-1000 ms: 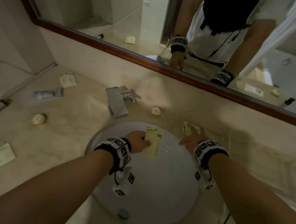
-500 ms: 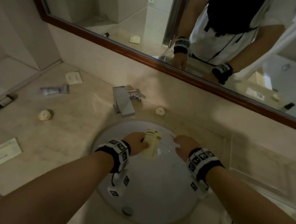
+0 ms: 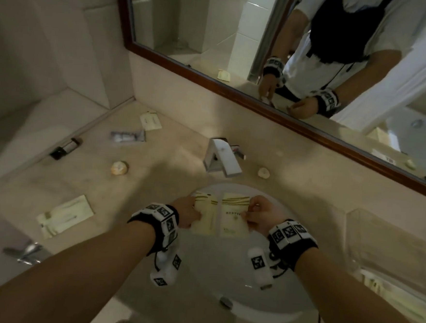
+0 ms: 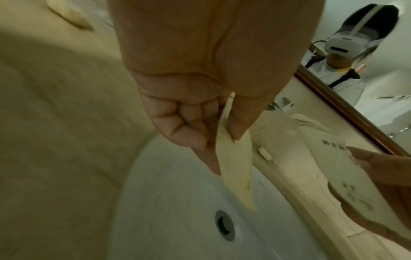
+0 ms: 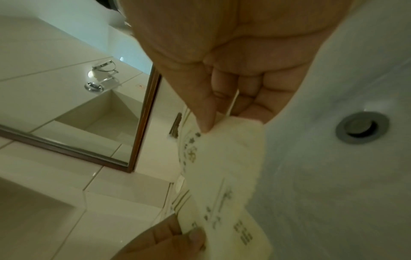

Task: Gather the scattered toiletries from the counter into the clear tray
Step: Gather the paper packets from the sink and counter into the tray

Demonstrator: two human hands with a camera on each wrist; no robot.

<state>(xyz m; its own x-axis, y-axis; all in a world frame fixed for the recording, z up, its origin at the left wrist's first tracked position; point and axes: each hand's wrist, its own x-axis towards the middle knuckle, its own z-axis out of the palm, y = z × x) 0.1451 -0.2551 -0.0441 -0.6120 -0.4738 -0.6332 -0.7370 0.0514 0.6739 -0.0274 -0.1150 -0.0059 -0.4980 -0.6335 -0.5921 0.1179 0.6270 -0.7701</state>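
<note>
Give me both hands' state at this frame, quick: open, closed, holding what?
Left hand: closed, pinching a cream packet over the sink.
Right hand: closed, pinching a second printed cream packet beside the first.

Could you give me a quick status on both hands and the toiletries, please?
Left hand pinches one cream packet; right hand pinches another, both over the sink. Several toiletries lie on the counter. Nothing blocking.
</note>
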